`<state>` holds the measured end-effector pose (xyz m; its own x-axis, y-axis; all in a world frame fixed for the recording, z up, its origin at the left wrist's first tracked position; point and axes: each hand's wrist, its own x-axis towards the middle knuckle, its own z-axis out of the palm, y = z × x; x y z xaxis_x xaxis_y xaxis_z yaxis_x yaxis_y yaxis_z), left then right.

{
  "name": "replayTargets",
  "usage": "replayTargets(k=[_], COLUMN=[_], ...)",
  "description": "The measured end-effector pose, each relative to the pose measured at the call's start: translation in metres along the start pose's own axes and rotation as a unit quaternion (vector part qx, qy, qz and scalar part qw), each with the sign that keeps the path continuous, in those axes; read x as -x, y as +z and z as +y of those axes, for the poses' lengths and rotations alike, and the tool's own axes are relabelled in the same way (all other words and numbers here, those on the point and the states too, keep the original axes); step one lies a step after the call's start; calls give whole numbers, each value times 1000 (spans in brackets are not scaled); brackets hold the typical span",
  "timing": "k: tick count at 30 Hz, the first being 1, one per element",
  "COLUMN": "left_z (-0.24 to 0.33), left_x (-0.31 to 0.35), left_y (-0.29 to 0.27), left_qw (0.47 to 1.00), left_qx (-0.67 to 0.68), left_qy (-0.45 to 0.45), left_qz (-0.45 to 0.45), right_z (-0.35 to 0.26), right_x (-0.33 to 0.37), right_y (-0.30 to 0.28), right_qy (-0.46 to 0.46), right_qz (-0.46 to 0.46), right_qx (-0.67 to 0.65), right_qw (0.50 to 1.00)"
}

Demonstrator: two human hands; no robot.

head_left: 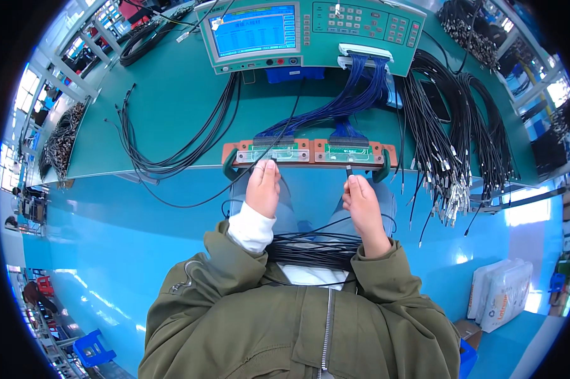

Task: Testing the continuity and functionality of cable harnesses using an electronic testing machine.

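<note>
My left hand (264, 187) is closed in a pinch at the front edge of the left half of an orange-brown test fixture (311, 151). What its fingertips hold is hidden. Between the thumb and fingers of my right hand (362, 207) is a black cable connector (349, 170), upright, its tip at the front of the fixture's right half. Both halves carry green circuit boards with clear covers, and blue wires (335, 104) link them to a green tester (354, 28) with a lit screen. A bundle of black cables (313, 251) lies across my lap.
Black cables with silvery ends (446, 170) hang over the table's right edge. More black cables (184, 148) lie looped on the green table (102, 136) to the left. Dark green handles (229, 165) flank the fixture. White sacks (503, 294) stand on the floor at right.
</note>
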<state>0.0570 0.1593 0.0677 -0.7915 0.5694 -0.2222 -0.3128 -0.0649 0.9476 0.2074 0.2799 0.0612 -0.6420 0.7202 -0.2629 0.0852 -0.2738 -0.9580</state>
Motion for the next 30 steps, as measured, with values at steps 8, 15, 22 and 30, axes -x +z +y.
replayTargets(k=[8,15,22,30], left_z=[-21,-20,-20,-20], left_x=[22,10,1,2], left_y=[1,-5,-8,-5], left_qw=[998,998,998,999], left_qx=[10,42,55,39], left_qy=[-55,-38,-32,-17], left_qz=[-13,2,2,15], right_z=[2,2,4,-6], right_x=[-10,-9,-9,-17], right_y=[-3,2,2,2], right_qy=[3,10,5,17], right_qz=[16,19,34,27], right_qx=[-2,-3,-2,-56], right_qw=[1000,1000,999,998])
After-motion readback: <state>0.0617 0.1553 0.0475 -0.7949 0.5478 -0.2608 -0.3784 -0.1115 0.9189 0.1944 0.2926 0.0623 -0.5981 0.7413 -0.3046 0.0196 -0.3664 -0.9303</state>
